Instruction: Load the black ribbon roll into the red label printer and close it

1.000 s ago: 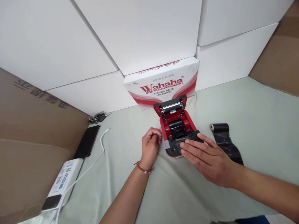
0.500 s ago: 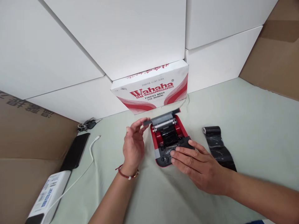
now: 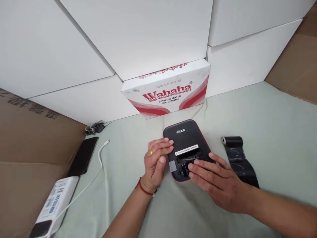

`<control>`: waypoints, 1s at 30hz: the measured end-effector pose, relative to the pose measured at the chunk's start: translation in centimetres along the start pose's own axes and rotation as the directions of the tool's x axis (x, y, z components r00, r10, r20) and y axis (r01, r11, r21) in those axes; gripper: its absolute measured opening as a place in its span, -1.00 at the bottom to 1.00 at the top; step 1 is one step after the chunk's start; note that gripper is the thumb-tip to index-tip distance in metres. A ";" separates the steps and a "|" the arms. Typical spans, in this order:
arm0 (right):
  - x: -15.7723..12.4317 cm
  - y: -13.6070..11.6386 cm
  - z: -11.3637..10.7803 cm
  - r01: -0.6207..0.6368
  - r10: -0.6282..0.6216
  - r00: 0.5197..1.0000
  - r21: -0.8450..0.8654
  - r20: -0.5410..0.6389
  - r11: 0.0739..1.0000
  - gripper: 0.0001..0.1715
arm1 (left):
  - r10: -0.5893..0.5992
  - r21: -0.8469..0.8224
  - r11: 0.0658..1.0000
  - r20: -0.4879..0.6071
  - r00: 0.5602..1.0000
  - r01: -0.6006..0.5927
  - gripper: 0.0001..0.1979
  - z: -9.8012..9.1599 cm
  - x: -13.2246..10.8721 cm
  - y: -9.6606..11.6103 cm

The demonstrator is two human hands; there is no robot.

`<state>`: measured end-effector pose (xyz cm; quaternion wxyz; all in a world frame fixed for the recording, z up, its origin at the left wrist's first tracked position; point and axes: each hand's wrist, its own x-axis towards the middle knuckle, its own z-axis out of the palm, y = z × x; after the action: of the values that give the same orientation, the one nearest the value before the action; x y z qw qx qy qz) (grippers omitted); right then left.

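Note:
A small black portable printer (image 3: pixel 188 138) with a red edge lies on the cloth, its lid down and a white warning strip above the slot. Dark glossy film shows at the slot, partly under my right fingers. My left hand (image 3: pixel 156 160) has its fingers curled against the printer's left edge, with the thumb bent in beside them. Flat across the lower right of the printer lie the outstretched fingers of my right hand (image 3: pixel 221 183). A partly unrolled black film roll (image 3: pixel 235 152) lies to the right, its loose end passing behind my right wrist.
A white and red water carton (image 3: pixel 170 96) stands behind the printer against white boxes (image 3: pixel 158 39). At the left lie keys (image 3: pixel 95 128), a black phone-like slab (image 3: pixel 84 155), a white cable (image 3: pixel 100 155) and a white power strip (image 3: pixel 58 198). Brown cardboard (image 3: pixel 37 142) borders the left side.
The printer's lid has swung down from raised to closed, hiding the rollers inside. My left hand has come down with it to the left edge. My right hand stays on the printer.

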<state>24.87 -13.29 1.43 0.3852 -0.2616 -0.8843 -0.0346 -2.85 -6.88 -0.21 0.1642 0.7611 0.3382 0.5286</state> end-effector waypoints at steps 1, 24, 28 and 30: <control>0.0 0.0 0.1 0.003 -0.003 1.000 -0.006 -0.006 1.000 -0.45 | 0.010 0.000 1.000 0.024 1.000 -0.010 -0.67 -0.1 0.1 0.0; -0.1 -0.3 0.0 -0.027 0.027 0.999 0.024 0.028 0.999 -0.48 | -0.607 -0.734 0.310 0.337 0.719 0.605 0.35 2.3 -0.2 2.4; -0.1 -0.3 0.0 -0.033 0.033 0.999 0.024 0.025 0.999 -0.47 | -0.662 -0.763 0.230 0.332 0.672 0.604 0.39 2.6 0.0 2.9; -0.2 -0.3 0.1 -0.036 0.036 0.999 0.021 0.019 0.999 -0.46 | -0.659 -0.767 0.223 0.337 0.672 0.602 0.38 2.6 0.2 3.1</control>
<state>24.75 -13.61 1.29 0.3803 -0.2738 -0.8833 -0.0158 0.63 -8.72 0.79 0.6931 0.3642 0.3253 0.5302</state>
